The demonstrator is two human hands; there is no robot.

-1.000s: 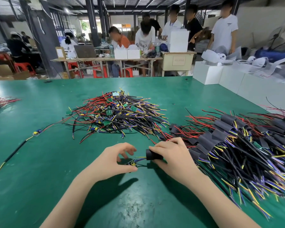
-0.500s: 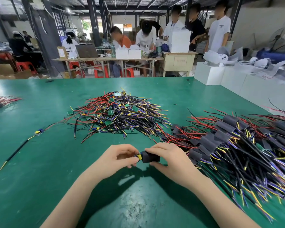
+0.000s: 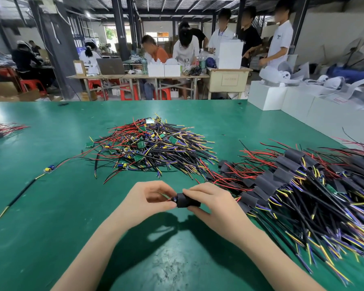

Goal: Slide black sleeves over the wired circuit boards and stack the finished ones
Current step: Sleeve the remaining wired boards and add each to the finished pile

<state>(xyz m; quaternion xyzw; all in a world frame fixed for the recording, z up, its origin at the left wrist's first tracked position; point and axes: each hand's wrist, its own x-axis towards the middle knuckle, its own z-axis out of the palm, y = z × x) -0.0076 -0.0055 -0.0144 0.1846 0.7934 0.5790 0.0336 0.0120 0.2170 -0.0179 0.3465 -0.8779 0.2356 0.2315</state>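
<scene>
A black sleeve (image 3: pixel 188 200) is being held just above the green counter (image 3: pixel 51 206), between the 2 hands, near the front middle of the view. The right hand (image 3: pixel 210 203) is being curled round the sleeve, with the fingers lying over its top and the thumb pressed against its underside. The left hand (image 3: pixel 147 198) is being closed in a pinch at the sleeve's left mouth, where a small part of a wired circuit board (image 3: pixel 173 199) and a short length of red wire are showing; most of the board is being hidden inside the sleeve. The 2 hands are almost touching at that opening.

A pile of bare wired boards (image 3: pixel 147 148) is lying on the counter beyond the hands, well apart from them. A pile of sleeved boards (image 3: pixel 298 185) is lying to the right, its near edge just beside the right hand. 1 single wired board (image 3: pixel 50 169) is lying apart at the left, with its black lead (image 3: pixel 21 195) running toward the near left edge. A few more red-wired pieces (image 3: pixel 2 129) are lying at the far left edge. White boxes (image 3: pixel 267 97) are standing along the far right of the counter.
</scene>
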